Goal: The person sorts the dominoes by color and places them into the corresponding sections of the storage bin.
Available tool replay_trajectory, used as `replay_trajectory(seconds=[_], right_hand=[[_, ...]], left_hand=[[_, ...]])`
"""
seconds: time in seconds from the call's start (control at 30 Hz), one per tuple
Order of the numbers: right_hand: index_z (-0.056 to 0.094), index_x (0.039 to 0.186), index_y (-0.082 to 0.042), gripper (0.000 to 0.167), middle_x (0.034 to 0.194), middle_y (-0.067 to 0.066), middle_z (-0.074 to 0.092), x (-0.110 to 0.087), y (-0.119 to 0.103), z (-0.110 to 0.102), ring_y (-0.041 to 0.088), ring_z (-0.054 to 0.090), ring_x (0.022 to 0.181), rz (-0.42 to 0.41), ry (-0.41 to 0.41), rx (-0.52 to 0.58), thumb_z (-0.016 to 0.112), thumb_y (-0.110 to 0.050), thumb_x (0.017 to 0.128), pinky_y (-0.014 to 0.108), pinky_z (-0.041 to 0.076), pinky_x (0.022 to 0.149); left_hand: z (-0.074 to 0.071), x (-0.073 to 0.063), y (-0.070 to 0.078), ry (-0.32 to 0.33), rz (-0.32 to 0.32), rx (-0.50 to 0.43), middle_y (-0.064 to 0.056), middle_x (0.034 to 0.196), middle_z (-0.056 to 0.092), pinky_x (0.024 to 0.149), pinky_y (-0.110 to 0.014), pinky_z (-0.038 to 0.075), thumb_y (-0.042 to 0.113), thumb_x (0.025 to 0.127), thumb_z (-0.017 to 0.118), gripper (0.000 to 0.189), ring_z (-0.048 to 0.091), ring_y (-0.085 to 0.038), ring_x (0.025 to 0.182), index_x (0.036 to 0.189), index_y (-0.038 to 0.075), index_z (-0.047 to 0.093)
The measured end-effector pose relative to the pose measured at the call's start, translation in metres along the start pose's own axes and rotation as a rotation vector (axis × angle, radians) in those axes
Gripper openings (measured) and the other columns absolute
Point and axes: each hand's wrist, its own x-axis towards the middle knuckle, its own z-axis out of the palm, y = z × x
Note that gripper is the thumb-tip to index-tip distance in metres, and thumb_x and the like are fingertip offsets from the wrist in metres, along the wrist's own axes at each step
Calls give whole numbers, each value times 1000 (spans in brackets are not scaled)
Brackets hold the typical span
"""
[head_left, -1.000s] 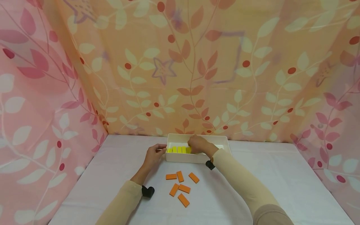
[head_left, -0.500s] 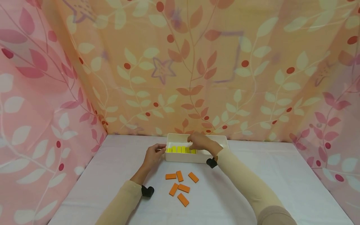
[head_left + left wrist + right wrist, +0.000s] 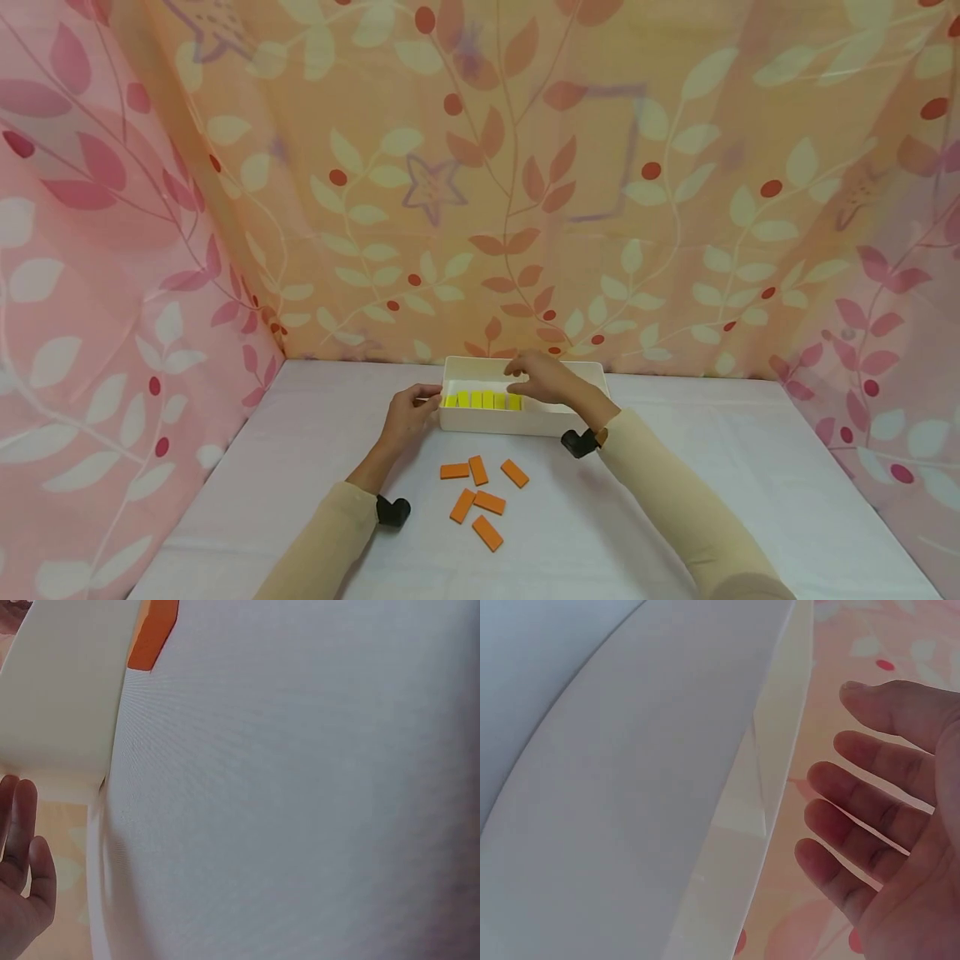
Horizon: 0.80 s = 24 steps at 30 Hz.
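Observation:
A long white box (image 3: 491,422) stands at the back of the table. Inside its left part, several yellow blocks (image 3: 483,401) stand in a row along the front wall, the rightmost slightly apart. My left hand (image 3: 408,417) rests its extended fingertips against the box's left end; the left wrist view has these relaxed fingers (image 3: 24,810) at the box wall (image 3: 67,690). Over the box, to the right of the yellow row, my right hand (image 3: 551,382) hovers with nothing in it. Its fingers (image 3: 855,806) are spread and loosely bent in the right wrist view, above the box rim.
Several flat orange blocks (image 3: 489,502) lie scattered on the white-covered table (image 3: 300,467) in front of the box. A patterned orange cloth (image 3: 360,250) hangs close behind the box. Pink patterned cloths (image 3: 82,350) line both sides.
My right hand has let go of the rightmost yellow block, which now stands in the row. It has risen and shifted right, its fingers opening. My left hand stays put.

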Motion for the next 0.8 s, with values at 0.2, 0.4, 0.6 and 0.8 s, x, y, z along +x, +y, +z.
replay_trajectory(seconds=[0.2, 0.4, 0.6, 0.8], right_hand=[[68, 117, -4, 33, 108, 10, 63, -17, 3, -2, 24, 58, 100, -9, 82, 15, 68, -23, 90, 39, 50, 90], [68, 114, -4, 29, 103, 9, 62, -32, 4, -5, 24, 58, 98, -44, 132, 60, 69, -20, 90, 41, 51, 89], [68, 116, -4, 30, 111, 13, 68, -43, 5, -9, 24, 59, 100, -19, 163, 107, 69, -19, 90, 44, 51, 92], [68, 115, -2, 30, 108, 12, 70, -55, 9, -13, 25, 61, 97, -31, 211, 122, 69, -18, 90, 48, 52, 88]], left_hand=[[0, 1, 0, -1, -11, -11, -12, 113, 69, 74, -25, 51, 18, 94, 64, 26, 61, -21, 90, 116, 5, 69], [0, 1, 0, -3, -12, -11, -13, 112, 69, 72, -23, 50, 17, 94, 64, 26, 61, -21, 90, 116, 4, 68], [0, 1, 0, -3, -14, -8, -13, 113, 69, 71, -22, 51, 17, 94, 63, 27, 62, -21, 90, 117, 4, 68], [0, 1, 0, -5, -6, -13, -13, 112, 69, 72, -24, 51, 17, 94, 64, 27, 62, -21, 89, 116, 3, 68]])
